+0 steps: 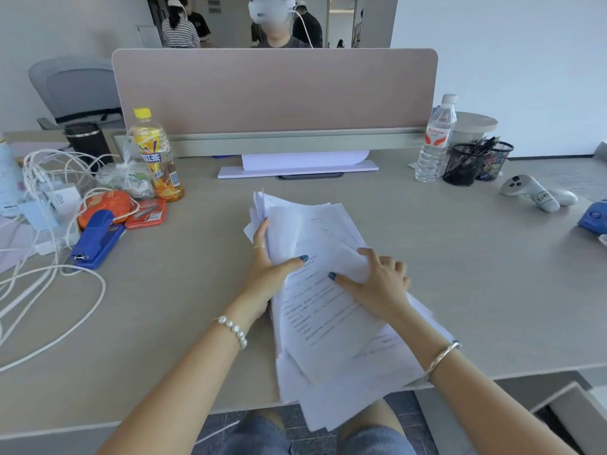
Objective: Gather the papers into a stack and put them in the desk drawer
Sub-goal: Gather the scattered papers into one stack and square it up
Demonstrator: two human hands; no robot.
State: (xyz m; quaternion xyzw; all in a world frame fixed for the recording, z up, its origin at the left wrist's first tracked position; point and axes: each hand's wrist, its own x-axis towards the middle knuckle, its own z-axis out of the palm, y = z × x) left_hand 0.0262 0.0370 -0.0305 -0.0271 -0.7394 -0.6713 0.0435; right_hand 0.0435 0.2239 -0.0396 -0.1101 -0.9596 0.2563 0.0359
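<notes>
A loose pile of white printed papers (323,310) lies fanned out on the beige desk (170,323), its near end hanging over the front edge. My left hand (269,267) grips the pile's left edge, thumb on top and fingers along the side. My right hand (377,280) rests flat on the top sheets, fingers spread and pressing down. An open desk drawer (571,405) shows at the lower right, below the desk edge.
At the left sit a blue stapler (97,239), a red staple box (146,213), a tea bottle (157,156) and tangled white cables (49,257). On the right stand a water bottle (435,139), a mesh pen holder (473,162) and a white controller (532,195). A pink divider (276,90) rises behind.
</notes>
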